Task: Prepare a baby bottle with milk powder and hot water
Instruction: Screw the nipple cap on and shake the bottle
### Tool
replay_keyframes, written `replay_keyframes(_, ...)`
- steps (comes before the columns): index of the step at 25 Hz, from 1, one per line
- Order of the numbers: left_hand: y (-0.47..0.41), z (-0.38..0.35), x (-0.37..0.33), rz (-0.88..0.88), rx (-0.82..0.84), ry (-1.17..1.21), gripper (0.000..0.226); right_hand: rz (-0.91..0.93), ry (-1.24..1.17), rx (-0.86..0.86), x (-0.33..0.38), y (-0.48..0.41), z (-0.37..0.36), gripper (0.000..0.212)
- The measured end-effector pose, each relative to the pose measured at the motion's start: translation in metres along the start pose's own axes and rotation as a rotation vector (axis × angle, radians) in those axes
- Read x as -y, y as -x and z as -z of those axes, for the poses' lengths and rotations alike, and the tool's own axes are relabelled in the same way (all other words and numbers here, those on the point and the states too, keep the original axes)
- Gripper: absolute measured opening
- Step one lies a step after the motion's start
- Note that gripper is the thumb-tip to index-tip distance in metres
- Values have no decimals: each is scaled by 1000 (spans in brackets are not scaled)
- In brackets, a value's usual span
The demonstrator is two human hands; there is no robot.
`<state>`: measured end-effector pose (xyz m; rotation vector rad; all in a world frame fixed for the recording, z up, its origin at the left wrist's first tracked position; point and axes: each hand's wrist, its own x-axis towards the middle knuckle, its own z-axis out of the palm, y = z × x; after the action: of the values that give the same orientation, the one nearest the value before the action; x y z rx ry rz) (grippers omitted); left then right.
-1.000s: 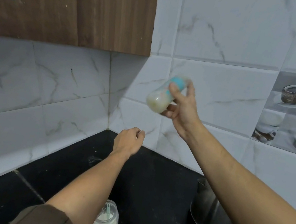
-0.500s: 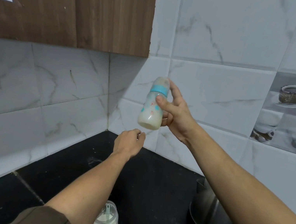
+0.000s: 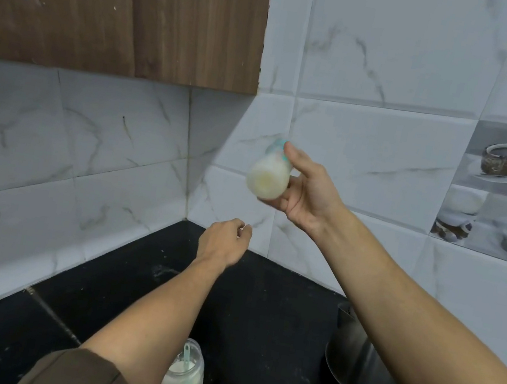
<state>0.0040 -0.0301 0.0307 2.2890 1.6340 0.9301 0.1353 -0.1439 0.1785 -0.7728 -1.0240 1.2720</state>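
Observation:
My right hand (image 3: 306, 193) grips a baby bottle (image 3: 268, 176) raised in front of the tiled wall. The bottle holds whitish milk, has a teal collar and looks motion-blurred; its base tilts toward me. My left hand (image 3: 223, 243) hovers lower, above the black counter, fingers loosely curled and holding nothing. A glass jar of milk powder (image 3: 184, 376) with a pale green scoop in it stands on the counter beside my left forearm.
A steel kettle (image 3: 357, 364) stands on the black counter (image 3: 258, 318) under my right forearm. A wooden wall cabinet (image 3: 125, 5) hangs at the upper left. White marble tiles line the corner walls.
The bottle swung from upright half a second ago to tilted with its base toward me, as in a shaking motion. My left hand stayed in place.

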Motion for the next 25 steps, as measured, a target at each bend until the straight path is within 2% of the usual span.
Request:
replay_keyframes(1, 0, 0, 0, 1, -2, 1, 42, -36, -90, -128, 1, -4, 1, 30)
replay_keyframes(3, 1, 1, 1, -3, -1, -5, 43, -91, -140, -156, -1, -7, 2, 35)
replay_keyframes(6, 0, 3, 3, 4, -1, -33, 43, -84, 135, 128, -6, -2, 1, 37)
replay_keyframes(8, 0, 5, 4, 2, -4, -41, 43, -39, 139, 174, -3, -1, 0, 34)
replay_keyframes(11, 2, 5, 6, 5, -1, -25, 43, -33, -169, -133, 4, -8, -2, 34)
replay_keyframes(12, 3, 6, 5, 5, -4, -28, 43, -39, -193, -145, 4, -10, -2, 34)
replay_keyframes(13, 3, 6, 5, 6, -3, -30, 43, -54, -112, -101, 4, -8, -2, 34)
replay_keyframes(15, 1, 5, 5, 9, 3, -35, 42, -66, 154, 101, 0, -1, -4, 39)
replay_keyframes(16, 2, 5, 3, 10, 4, -39, 42, -39, 232, 204, -2, 1, -4, 43)
replay_keyframes(17, 2, 6, 2, 9, 6, -39, 42, -8, 246, 226, -2, 1, -1, 46)
replay_keyframes(18, 2, 7, 1, 4, 4, -32, 43, 29, 190, 164, 0, -1, -1, 48)
replay_keyframes(21, 3, 6, 1, -6, -8, -23, 43, 95, -153, -220, 7, -18, 4, 56)
replay_keyframes(22, 3, 6, 1, -5, -11, -24, 43, 88, -193, -241, 7, -20, 5, 59)
replay_keyframes(23, 3, 6, 1, -4, -11, -22, 43, 65, -129, -194, 7, -16, 3, 59)
replay_keyframes(25, 1, 6, -2, -5, -8, -23, 42, 45, 198, 37, 1, 0, -3, 55)
